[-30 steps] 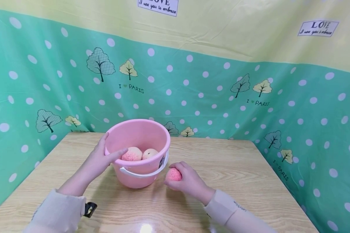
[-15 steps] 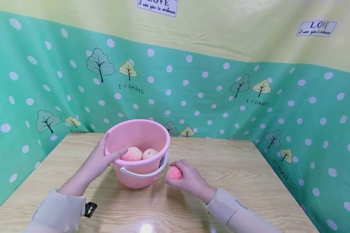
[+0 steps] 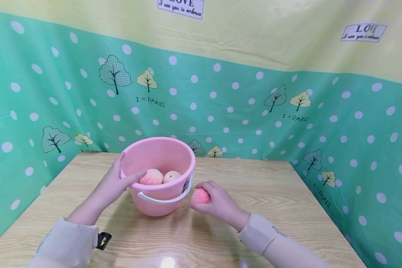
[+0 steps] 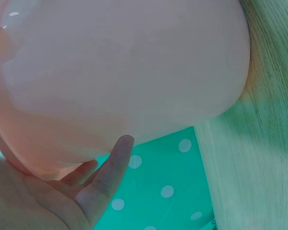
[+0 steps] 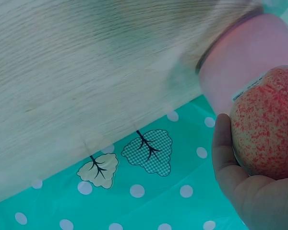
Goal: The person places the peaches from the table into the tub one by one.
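A pink bucket (image 3: 144, 198) stands on the table, its white handle (image 3: 165, 202) hanging down over the front. My left hand (image 3: 111, 183) holds the bucket at its left rim, with the thumb over the edge and the other fingers along the outer wall. Inside lie a pink-speckled peach (image 3: 152, 177) and a paler round fruit (image 3: 171, 176) with a dark spot. Just right of the bucket, my right hand (image 3: 221, 204) grips another peach (image 3: 201, 196). That peach shows red speckles up close in the right wrist view, held a little above the table.
The wooden table (image 3: 261, 193) reaches back to a green and yellow curtain (image 3: 214, 96) with dots and trees, which also hangs along both sides. A black strap piece (image 3: 103, 241) shows beside the left sleeve.
My right hand, with the peach in it, has risen slightly and shifted a little to the right. The left hand and the bucket stay in place.
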A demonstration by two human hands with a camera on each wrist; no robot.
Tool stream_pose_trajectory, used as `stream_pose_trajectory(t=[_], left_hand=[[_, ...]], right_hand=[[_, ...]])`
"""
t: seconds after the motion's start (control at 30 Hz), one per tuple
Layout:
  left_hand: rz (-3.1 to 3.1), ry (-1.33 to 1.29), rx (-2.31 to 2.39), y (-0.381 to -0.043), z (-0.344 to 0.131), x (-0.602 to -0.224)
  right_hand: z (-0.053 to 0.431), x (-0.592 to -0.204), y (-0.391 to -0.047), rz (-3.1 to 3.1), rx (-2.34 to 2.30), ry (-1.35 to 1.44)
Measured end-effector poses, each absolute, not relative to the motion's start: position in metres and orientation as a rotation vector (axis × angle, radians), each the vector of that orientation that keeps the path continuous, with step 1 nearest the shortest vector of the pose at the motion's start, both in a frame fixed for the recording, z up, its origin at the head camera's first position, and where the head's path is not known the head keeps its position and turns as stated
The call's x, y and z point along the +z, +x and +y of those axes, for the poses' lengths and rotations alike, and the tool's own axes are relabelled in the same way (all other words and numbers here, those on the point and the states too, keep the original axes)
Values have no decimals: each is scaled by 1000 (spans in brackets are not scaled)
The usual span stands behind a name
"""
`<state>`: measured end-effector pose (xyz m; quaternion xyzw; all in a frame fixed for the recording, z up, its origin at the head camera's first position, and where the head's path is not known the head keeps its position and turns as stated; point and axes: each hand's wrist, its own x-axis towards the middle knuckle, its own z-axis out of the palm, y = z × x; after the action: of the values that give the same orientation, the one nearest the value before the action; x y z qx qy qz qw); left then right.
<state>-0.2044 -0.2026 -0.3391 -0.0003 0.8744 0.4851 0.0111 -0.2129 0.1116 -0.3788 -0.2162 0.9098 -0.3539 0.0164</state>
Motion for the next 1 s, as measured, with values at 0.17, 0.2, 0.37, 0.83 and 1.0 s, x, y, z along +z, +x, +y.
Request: stream_pose_trajectory(t=[0.17,0.2,0.37,0.83,1.0], left_hand=[[2728,-7,1509,-204,-202,-338],[2729,-7,1507,-203,-202,-338],[2732,-3,1507,-203,-202,-339],[2734,4,1516,-204,-203,-339],[2735,1,1513,-204,-203,-339]], right_hand=[[112,-377,-213,2833,-1083,-656],[111,-376,-213,2833,-1080,-651],[111,-373,-213,2832,-1085,-639],[111,-362,-213,2834,-1097,-618],[111,-361,-214,2857,-1084,-641]])
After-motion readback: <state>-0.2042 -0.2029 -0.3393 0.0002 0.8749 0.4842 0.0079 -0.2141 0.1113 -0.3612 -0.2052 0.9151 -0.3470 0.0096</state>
